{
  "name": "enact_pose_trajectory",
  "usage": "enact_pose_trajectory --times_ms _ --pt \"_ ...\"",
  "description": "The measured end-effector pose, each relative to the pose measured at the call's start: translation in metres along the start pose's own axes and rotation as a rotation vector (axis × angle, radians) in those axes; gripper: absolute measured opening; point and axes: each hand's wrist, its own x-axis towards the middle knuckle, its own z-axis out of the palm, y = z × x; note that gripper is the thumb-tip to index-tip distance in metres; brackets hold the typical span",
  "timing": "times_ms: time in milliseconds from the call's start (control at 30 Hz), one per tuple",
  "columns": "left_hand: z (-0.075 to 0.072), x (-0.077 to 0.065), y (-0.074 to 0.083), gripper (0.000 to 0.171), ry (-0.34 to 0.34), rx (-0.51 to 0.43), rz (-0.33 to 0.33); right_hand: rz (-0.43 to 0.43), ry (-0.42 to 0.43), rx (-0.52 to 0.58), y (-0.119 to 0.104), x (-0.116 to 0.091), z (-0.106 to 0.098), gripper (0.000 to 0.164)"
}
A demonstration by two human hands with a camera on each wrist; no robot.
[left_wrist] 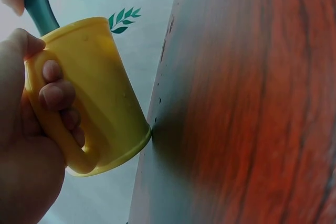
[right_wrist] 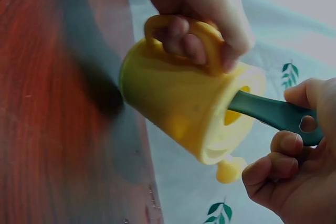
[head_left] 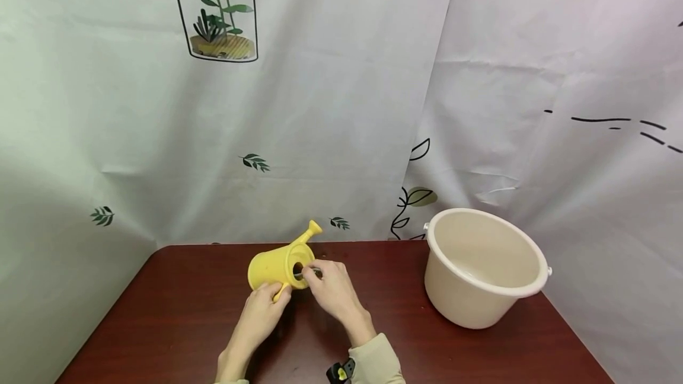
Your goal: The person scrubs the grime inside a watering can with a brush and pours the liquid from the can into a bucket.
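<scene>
Left grip [head_left: 260, 313]: at the near side of the watering can [head_left: 269, 266], fingers curled through its handle [left_wrist: 59, 134], grasping it.
Right grip [head_left: 332, 290]: just right of the watering can, beside its opening [head_left: 297, 268], thumb and fingers pinching the green tool [right_wrist: 269, 111].
Green tool: smooth, with a hole near its held end; the other end goes into the watering can's opening, where it is hidden.
Watering can: yellow, held tilted over on its side, opening toward the right grip, spout [head_left: 305, 234] angled up and away; whether its base touches the worktop [head_left: 171, 325] cannot be told.
Worktop: dark reddish wood, beneath the watering can.
Sleeve [head_left: 376, 361]: pale, on the right arm, nearer the person than the watering can.
Bucket [head_left: 453, 298]: cream, upright on the worktop, well right of the watering can.
Backdrop [head_left: 331, 105]: whitish sheet behind the watering can, printed with leaf sprigs.
</scene>
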Motion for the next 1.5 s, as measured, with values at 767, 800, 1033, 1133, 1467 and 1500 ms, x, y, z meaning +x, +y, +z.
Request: enact_pose_trajectory --times_ms 767,800,1033,1133,1467,1500 --pt "-0.002 0.001 0.000 0.039 -0.019 -0.006 -0.027 0.037 -0.031 0.026 -0.003 0.000 -0.008 0.023" --pt "-0.002 0.001 0.000 0.039 -0.019 -0.007 -0.028 0.034 -0.032 0.026 -0.002 0.001 -0.006 0.023" --pt "-0.001 0.001 0.002 0.040 -0.006 0.009 -0.004 0.030 -0.030 0.020 0.003 0.001 0.009 0.032" --pt "-0.001 0.000 0.002 0.040 -0.013 0.012 -0.007 0.038 -0.033 0.024 0.005 0.000 0.015 0.032" --pt "0.000 0.000 0.002 0.041 -0.013 0.017 -0.006 0.041 -0.023 0.012 0.003 -0.001 0.016 0.031" --pt "0.000 0.000 0.001 0.041 -0.008 0.018 -0.002 0.038 -0.020 0.009 0.003 0.000 0.015 0.032"
